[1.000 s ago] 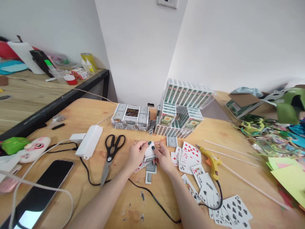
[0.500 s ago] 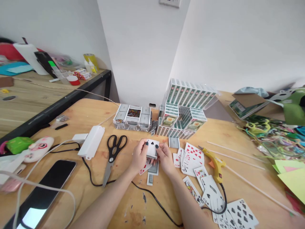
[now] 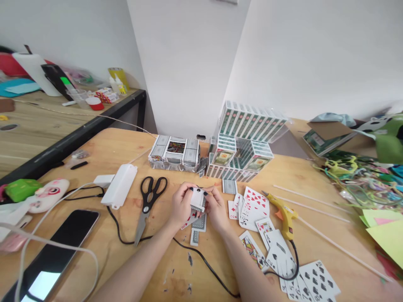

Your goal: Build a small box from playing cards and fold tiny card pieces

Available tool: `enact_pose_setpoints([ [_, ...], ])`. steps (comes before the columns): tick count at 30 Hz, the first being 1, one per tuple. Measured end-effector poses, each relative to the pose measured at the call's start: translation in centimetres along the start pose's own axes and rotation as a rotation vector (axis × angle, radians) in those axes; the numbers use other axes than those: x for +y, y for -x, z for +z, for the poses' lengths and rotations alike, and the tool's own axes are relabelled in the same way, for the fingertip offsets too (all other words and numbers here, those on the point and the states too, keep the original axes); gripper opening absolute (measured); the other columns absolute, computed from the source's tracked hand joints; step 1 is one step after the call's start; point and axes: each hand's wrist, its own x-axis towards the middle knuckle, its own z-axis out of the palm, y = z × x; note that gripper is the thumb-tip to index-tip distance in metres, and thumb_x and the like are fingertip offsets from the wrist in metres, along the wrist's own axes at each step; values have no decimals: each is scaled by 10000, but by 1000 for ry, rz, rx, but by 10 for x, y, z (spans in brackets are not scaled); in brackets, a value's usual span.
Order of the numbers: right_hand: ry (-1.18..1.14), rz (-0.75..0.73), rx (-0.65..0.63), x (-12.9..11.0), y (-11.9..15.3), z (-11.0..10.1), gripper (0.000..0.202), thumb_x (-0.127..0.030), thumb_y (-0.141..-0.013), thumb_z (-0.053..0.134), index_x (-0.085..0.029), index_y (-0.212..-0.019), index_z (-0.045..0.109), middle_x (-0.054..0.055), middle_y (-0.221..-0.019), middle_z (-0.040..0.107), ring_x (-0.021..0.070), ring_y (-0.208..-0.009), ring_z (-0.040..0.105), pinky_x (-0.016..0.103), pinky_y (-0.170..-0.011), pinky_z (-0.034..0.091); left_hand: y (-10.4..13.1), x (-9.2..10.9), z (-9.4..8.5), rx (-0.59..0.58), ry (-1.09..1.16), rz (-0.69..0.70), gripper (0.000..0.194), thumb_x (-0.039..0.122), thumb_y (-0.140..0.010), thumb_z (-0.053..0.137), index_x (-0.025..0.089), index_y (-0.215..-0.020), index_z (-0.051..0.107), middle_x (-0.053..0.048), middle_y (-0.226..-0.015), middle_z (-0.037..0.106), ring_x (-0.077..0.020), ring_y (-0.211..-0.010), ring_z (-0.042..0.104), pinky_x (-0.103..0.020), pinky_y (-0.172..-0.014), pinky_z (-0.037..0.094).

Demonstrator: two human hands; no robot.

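Between my two hands is a small folded piece made of playing cards [image 3: 198, 198], with a spade face on top and a patterned back at its lower edge. My left hand [image 3: 182, 205] grips its left side, and my right hand [image 3: 216, 206] pinches its right side. Under the hands, patterned cards [image 3: 199, 223] and a red-faced card lie on the wooden table. Black-handled scissors [image 3: 148, 203] rest left of my left hand. Right of my right hand lie spread heart cards [image 3: 254, 209] and a yellow glue gun [image 3: 285, 216].
A box built of cards [image 3: 174, 153] and stacked card packs [image 3: 241, 155] stand behind the hands. A black cable crosses under my forearms. A white adapter [image 3: 119, 186] and a phone [image 3: 56, 251] lie left; glue sticks [image 3: 311, 199] lie right.
Both hands have moved slightly left with the card piece. Its top face now tilts and curves more, showing less of the front. The view has shifted a little.
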Motion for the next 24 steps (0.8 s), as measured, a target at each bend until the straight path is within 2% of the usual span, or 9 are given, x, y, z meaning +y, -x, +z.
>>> enact_pose_setpoints([
  [7, -99, 66, -65, -4, 1, 1, 183, -345, -736, 522, -254, -867, 432, -78, -500, 544, 145, -361, 516, 226, -347, 350, 1, 2, -2, 0, 52, 24, 129, 287, -781, 422, 198, -746, 507, 27, -641, 571, -94, -444, 506, -212, -406, 391],
  [11, -174, 123, -182, -8, 3, -1, 268, -345, -695, 501, -239, -934, 444, -56, -524, 570, 157, -387, 545, 237, -361, 390, 4, 8, -4, -30, 98, 32, 124, 262, -766, 414, 195, -728, 511, 43, -572, 523, -80, -357, 443, -208, -346, 327],
  [14, -220, 201, -273, -8, 2, -2, 315, -406, -725, 446, -214, -974, 461, -26, -561, 601, 158, -401, 553, 234, -354, 395, 4, 9, -8, -44, 41, 158, 143, 218, -740, 414, 180, -695, 545, 21, -585, 545, -95, -425, 481, -216, -399, 353],
  [18, -207, 312, -288, -3, -2, -4, 365, -490, -818, 402, -152, -911, 506, -1, -493, 587, 151, -341, 523, 238, -322, 404, 3, 9, -12, -67, -45, 348, 170, 185, -728, 412, 167, -685, 575, -4, -622, 578, -119, -542, 520, -233, -504, 391],
  [24, -185, 317, -345, -2, -3, -9, 369, -476, -817, 502, -114, -871, 539, 31, -504, 606, 162, -383, 567, 265, -370, 479, 4, 10, -12, -80, -92, 399, 183, 174, -749, 407, 165, -709, 586, -4, -641, 592, -115, -547, 514, -231, -521, 383],
])
